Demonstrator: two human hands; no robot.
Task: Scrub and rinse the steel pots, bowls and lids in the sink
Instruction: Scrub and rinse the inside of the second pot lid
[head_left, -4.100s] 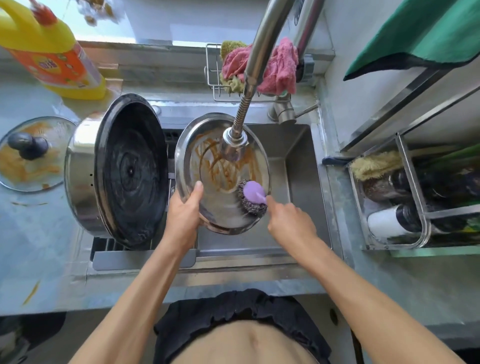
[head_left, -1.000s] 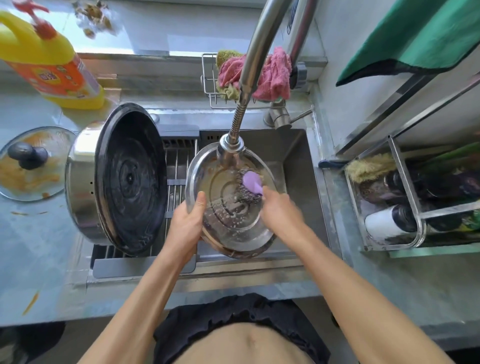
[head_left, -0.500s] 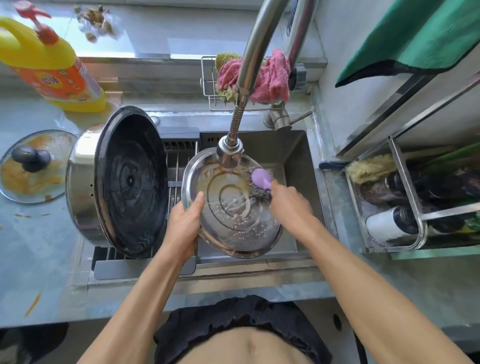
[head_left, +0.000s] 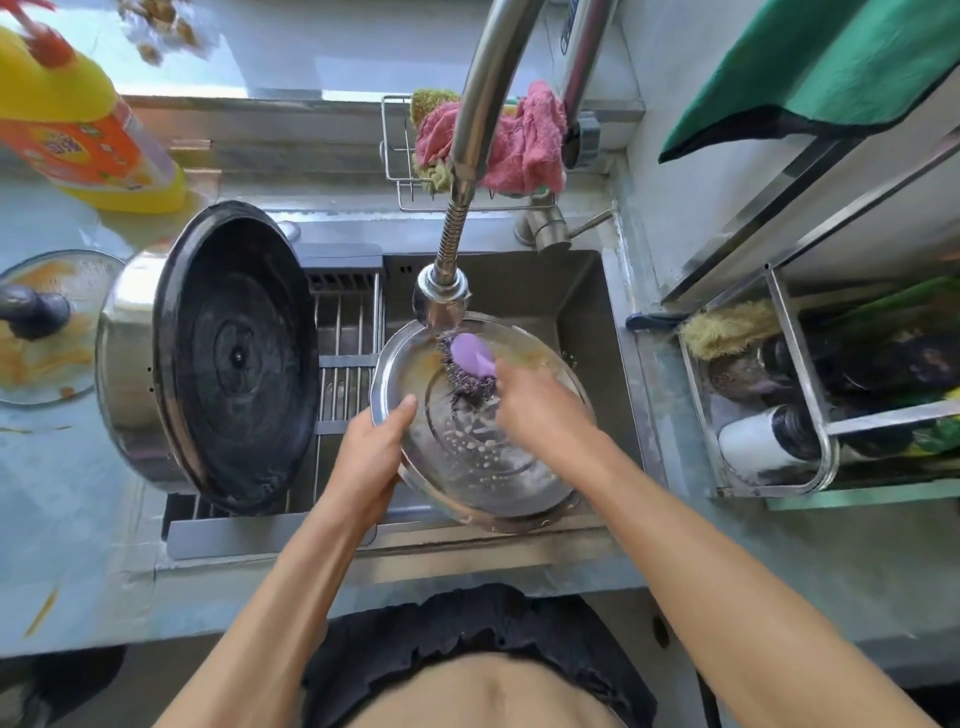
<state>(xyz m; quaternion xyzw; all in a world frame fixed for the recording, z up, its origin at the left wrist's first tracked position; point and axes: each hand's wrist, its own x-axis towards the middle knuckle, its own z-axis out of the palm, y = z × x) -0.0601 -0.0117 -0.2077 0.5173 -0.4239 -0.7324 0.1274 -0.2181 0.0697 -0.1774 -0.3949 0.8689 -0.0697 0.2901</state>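
A round steel lid (head_left: 483, 467) is tilted over the sink (head_left: 582, 291) under the faucet head (head_left: 441, 291). My left hand (head_left: 371, 457) grips its left rim, thumb on the inner face. My right hand (head_left: 540, 410) holds a steel-wool scrubber with a purple handle (head_left: 470, 358) against the lid's upper part. Brown residue shows near the lid's top edge, and foam dots lie in its middle. A large steel pot (head_left: 130, 358) lies on its side on the drain rack, its black bottom (head_left: 239, 358) facing right.
A dirty glass lid (head_left: 47, 327) with a dark knob lies on the left counter. A yellow detergent bottle (head_left: 88, 135) stands behind it. Pink cloth (head_left: 530, 140) hangs in a wire caddy by the tap. A steel rack (head_left: 800, 389) with bottles and a brush fills the right counter.
The scrubber moved from the lid's lower right to its middle, then up to the upper part under the faucet head. Most brown streaks are gone and foam appeared. The lid sits lower.
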